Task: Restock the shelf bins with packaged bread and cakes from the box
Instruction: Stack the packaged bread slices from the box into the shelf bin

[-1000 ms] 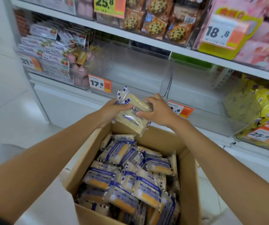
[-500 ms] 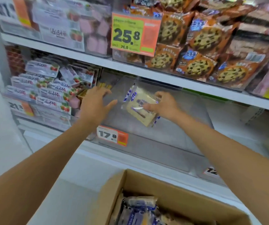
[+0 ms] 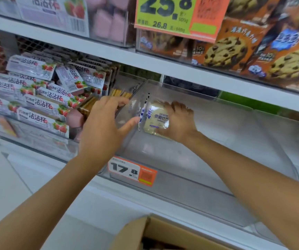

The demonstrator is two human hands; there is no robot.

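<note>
Middle shelf. Clear bin (image 3: pixel 195 184), with a 17.8 price tag (image 3: pixel 132 171) on its front lip. The bread packet (image 3: pixel 155 120) sits inside this bin at the left end, close to the transparent side wall.

Right hand (image 3: pixel 180 122) grips the packet from the right, fingers curled over its top edge and palm against the wrapper. Left hand (image 3: pixel 103 126) is unclenched and holds nothing, fingers spread and nearly straight, over the divider between this bin and the next one left. Its thumb points at the packet's left edge; whether it touches cannot be told.

Surroundings: the left neighbour bin is heaped with strawberry-printed packets (image 3: pixel 42 103), plus pale biscuit sticks (image 3: pixel 121 92) and a pink block (image 3: pixel 74 120) at its right end, just behind the left hand. The upper shelf board (image 3: pixel 163 66) runs low over the bin, and both forearms reach in beneath it. On that board stand cookie bags (image 3: pixel 235 49) behind a green-and-orange 25.8 sign (image 3: pixel 174 17). A corner of the cardboard box (image 3: pixel 145 233) shows at the bottom edge, below the shelf, flap raised; its contents are too dark to read.

Materials: the bin is glossy clear plastic with rounded corners, hazy with glare. The packet is flat and roughly square, in crinkled clear film with a blue-and-white printed strip down its left side and a pale cream slice inside. The box is matte brown corrugated board. The shelf boards are smooth and white. Wire mesh (image 3: pixel 35 45) backs the left bay.
</note>
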